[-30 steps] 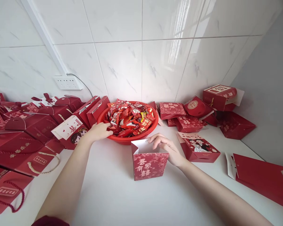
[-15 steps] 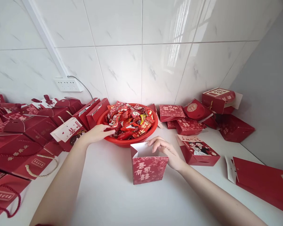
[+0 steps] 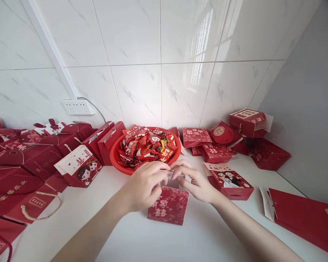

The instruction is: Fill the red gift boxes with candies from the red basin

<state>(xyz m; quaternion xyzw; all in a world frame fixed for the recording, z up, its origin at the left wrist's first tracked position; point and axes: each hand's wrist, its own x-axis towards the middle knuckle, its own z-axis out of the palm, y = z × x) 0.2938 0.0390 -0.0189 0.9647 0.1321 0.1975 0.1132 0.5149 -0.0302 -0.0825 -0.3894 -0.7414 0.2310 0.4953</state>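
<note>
Together, the left hand and right hand meet over the open mouth of a red paper favor box upright on the white surface; each grip narrow, pinching its thin, light, easily creased top edges, the candy basin just beyond.

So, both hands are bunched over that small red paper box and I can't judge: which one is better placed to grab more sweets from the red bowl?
Probably the left hand: the red plastic bowl sits on its side, and the right hand holds the small red paper box.

A white counter carries a red basin, an open box and scattered gift boxes.
</note>
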